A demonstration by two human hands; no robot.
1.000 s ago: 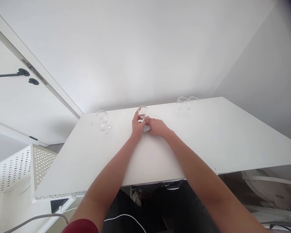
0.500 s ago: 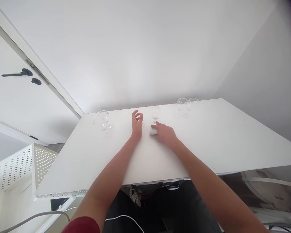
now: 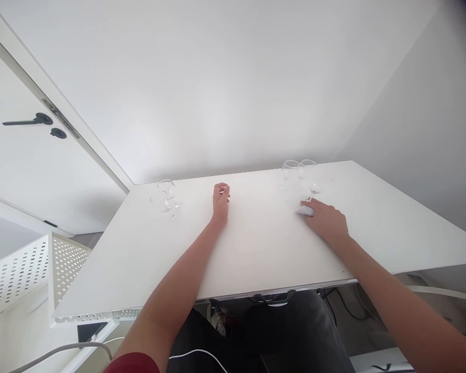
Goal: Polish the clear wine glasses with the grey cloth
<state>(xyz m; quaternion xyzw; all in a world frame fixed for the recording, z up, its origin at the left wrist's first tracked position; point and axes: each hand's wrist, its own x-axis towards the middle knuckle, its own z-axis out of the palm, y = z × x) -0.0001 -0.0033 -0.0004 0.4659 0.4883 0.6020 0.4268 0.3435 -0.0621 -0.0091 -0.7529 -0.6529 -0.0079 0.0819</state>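
Observation:
My right hand [image 3: 326, 220] is closed around the lower part of a stemmed wine glass [image 3: 305, 211] at the right of the white table. Its pale grey foot shows beside my fingertips, while the clear bowl is hard to make out. Just behind it stand two more clear wine glasses, one to the left [image 3: 289, 173] and one to the right [image 3: 308, 171]. My left hand [image 3: 220, 203] rests near the middle of the table, fingers curled in toward the thumb, with nothing visible in them.
Two clear stemmed glasses [image 3: 166, 190] stand close together at the table's back left. The white table [image 3: 248, 254] meets a plain wall behind. A perforated white rack [image 3: 68, 261] and a door with a black handle [image 3: 27, 120] are on the left.
My right hand has moved right with the wine glass, from the table's middle to the pair at the right. My left hand's fingers have curled in; it has otherwise stayed put.

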